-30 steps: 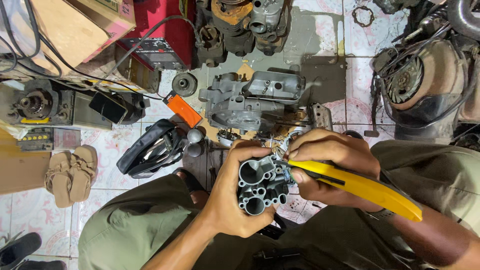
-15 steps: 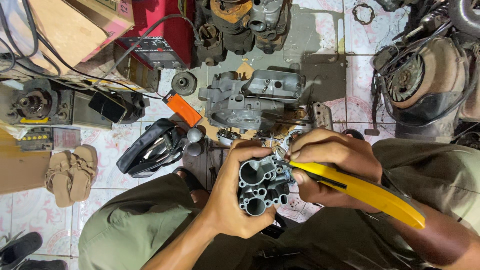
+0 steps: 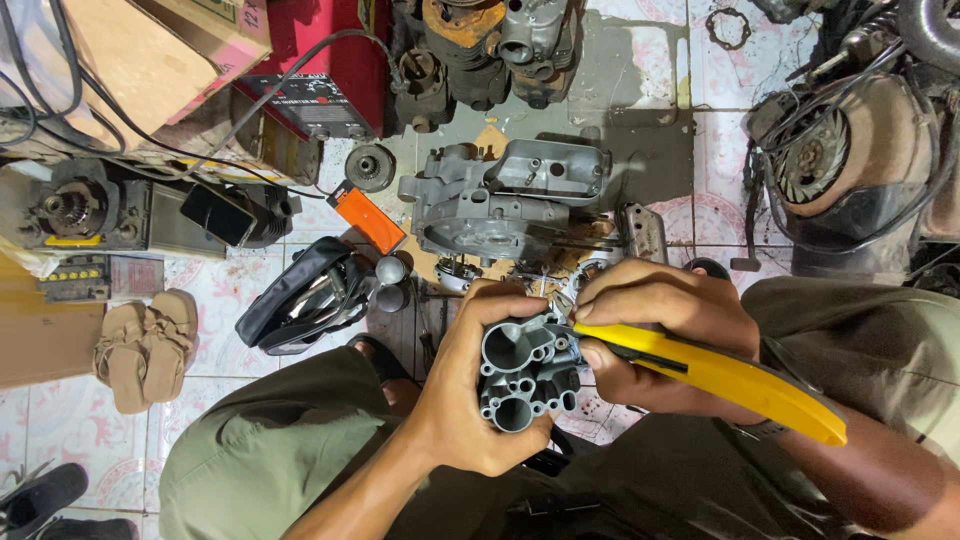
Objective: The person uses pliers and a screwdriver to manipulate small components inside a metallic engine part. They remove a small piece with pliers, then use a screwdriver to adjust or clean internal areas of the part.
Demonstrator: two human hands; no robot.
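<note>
The step in hand looks like scraping the carburetor body point(image 3: 522, 372), held over the lap at 6 o'clock from the engine case point(image 3: 510, 205). Left hand point(image 3: 470, 400) cups it, fingers curled shut around its side. Right hand point(image 3: 650, 330) grips the yellow knife point(image 3: 720, 375) at its 3 o'clock edge, fingers closed. Next likely calls for short, controlled strokes.

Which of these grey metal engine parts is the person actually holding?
The small ported casting, gripped in the left hand. The bigger engine case lies untouched on the floor beyond.
</note>
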